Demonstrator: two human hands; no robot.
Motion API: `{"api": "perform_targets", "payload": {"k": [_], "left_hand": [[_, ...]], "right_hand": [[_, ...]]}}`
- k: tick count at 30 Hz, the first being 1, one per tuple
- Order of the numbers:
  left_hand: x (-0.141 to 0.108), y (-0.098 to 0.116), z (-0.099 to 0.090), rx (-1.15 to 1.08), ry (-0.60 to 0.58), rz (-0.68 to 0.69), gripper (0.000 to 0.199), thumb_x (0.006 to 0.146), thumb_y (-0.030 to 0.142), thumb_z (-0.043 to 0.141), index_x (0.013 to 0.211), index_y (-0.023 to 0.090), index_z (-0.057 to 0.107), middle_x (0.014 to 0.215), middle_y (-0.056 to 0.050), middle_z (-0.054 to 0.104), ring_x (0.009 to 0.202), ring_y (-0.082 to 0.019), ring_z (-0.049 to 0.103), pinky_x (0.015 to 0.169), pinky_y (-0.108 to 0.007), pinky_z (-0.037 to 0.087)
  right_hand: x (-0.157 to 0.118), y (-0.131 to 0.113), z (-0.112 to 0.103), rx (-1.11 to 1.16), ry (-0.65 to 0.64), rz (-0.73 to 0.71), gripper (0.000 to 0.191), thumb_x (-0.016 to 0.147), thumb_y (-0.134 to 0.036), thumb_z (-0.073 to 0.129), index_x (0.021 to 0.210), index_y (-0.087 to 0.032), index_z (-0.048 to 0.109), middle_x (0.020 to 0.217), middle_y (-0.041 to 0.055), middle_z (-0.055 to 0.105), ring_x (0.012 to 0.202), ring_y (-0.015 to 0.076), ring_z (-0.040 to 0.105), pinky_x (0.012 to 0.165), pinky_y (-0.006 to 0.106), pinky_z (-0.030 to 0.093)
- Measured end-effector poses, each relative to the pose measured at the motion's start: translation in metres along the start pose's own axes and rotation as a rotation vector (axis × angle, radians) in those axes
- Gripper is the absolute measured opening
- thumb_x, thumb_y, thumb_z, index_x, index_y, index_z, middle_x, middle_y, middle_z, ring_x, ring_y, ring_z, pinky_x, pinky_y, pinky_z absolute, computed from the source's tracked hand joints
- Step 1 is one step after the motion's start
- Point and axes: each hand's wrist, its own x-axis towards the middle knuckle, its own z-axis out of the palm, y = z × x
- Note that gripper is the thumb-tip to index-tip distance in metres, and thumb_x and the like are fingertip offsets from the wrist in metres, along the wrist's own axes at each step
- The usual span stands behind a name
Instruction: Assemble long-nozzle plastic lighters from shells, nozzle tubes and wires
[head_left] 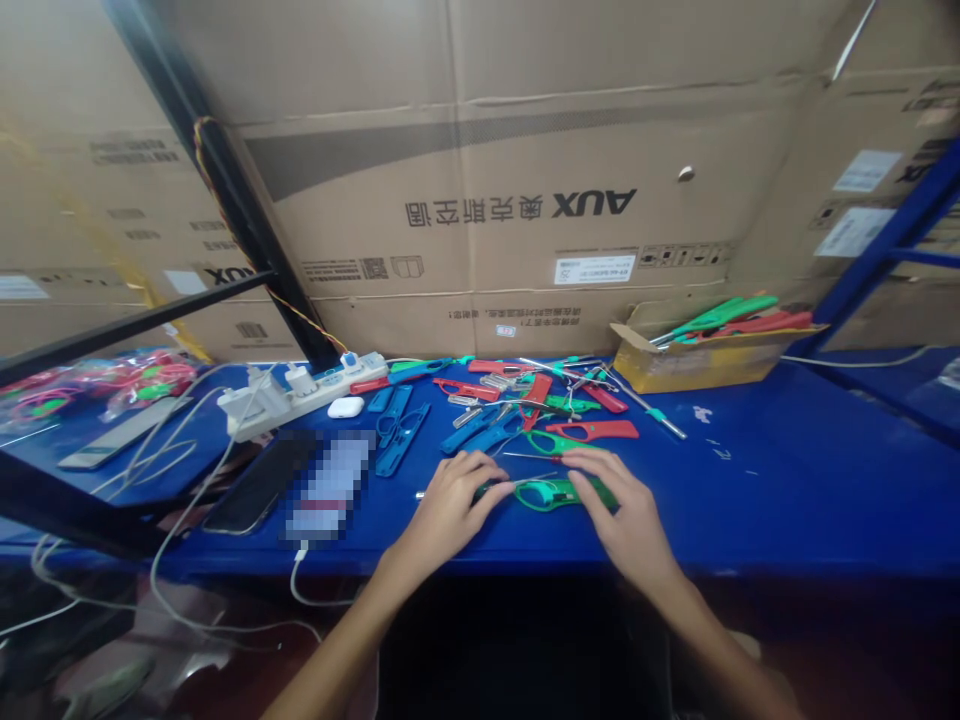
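Observation:
Near the front edge of the blue table, my right hand grips a green lighter casing by its right end, with thumb and fingers about it. My left hand is closed at the left end of the casing, its thumb and fingers bent round a slim piece whose thin end points right; its kind is mostly hidden. Just beyond my hands lie a thin metal rod with a red end and another green casing part. A red lighter casing rests behind my right hand.
Blue casings, other lighter parts and metal rods lie in a heap behind. A cardboard box of green and red lighters stands back right. To the left are phones, an earphone case and a power strip with cables.

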Motion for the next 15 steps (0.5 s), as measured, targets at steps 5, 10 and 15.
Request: {"api": "perform_targets", "payload": {"k": [5, 10, 15], "left_hand": [[0.003, -0.001, 0.002, 0.018, -0.004, -0.021, 0.024, 0.104, 0.036, 0.055, 0.098, 0.024, 0.075, 0.106, -0.002, 0.071, 0.101, -0.02, 0.064, 0.088, -0.035, 0.041], [0.008, 0.002, -0.001, 0.025, -0.069, -0.133, 0.016, 0.099, 0.035, 0.063, 0.094, 0.025, 0.075, 0.105, 0.0, 0.073, 0.101, -0.021, 0.064, 0.09, -0.035, 0.042], [0.012, 0.006, -0.001, 0.024, -0.103, -0.175, 0.015, 0.101, 0.031, 0.06, 0.095, 0.022, 0.072, 0.105, -0.002, 0.073, 0.104, -0.022, 0.066, 0.09, -0.033, 0.044]], "right_hand": [[0.001, 0.004, 0.004, -0.067, -0.165, 0.002, 0.01, 0.096, -0.031, 0.065, 0.099, -0.028, 0.074, 0.111, 0.0045, 0.072, 0.11, 0.0258, 0.065, 0.097, 0.043, 0.05], [0.005, 0.004, 0.006, -0.094, -0.28, 0.01, 0.007, 0.094, -0.031, 0.067, 0.097, -0.028, 0.073, 0.111, 0.0037, 0.072, 0.109, 0.0248, 0.065, 0.097, 0.042, 0.049], [0.006, 0.007, 0.008, -0.11, -0.271, 0.02, 0.008, 0.094, -0.032, 0.067, 0.1, -0.026, 0.068, 0.111, 0.0038, 0.072, 0.111, 0.0253, 0.065, 0.098, 0.044, 0.048]]}}
